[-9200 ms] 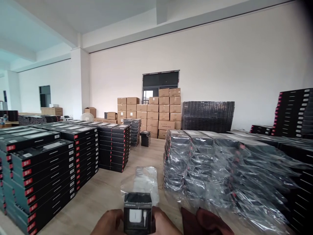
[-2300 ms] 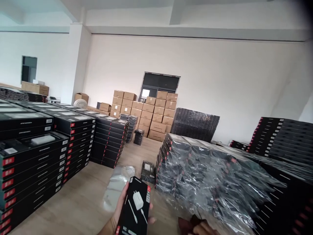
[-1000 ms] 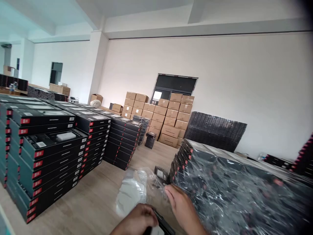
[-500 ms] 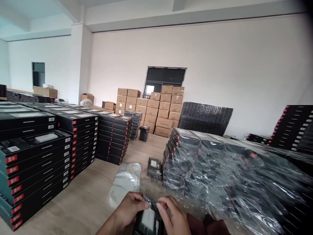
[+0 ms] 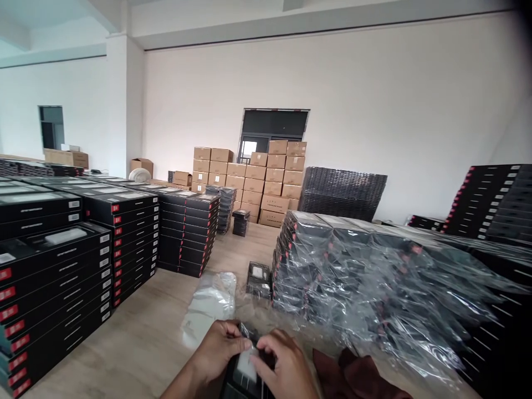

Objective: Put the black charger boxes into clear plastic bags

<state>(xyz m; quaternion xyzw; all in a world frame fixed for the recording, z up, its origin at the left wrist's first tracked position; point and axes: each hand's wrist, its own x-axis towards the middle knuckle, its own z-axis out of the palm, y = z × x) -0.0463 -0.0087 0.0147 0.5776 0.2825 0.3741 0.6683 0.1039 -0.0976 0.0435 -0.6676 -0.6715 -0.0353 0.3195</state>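
Note:
At the bottom centre lies a black box (image 5: 240,382) with a window showing a white device, inside what looks like a clear plastic bag (image 5: 248,332). My left hand (image 5: 220,352) is closed, its thumb and forefinger pinching the bag's film near the far end of the box. Over the right side of the box, my right hand (image 5: 286,366) has bent fingers at the film, with the thumb low over the window. My palms hide the box's sides, and its near end runs out of view.
Flat clear plastic bags (image 5: 211,305) lie ahead on the wood-patterned surface. Bagged black boxes (image 5: 353,271) are stacked to the right, near a dark red cloth (image 5: 357,377). Unbagged black boxes (image 5: 62,277) stand in piles on the left. Cardboard cartons (image 5: 253,183) rise behind.
The view has shifted slightly, so the piles sit further left and higher. My right hand has moved left towards my left hand, its thumb now over the box's window.

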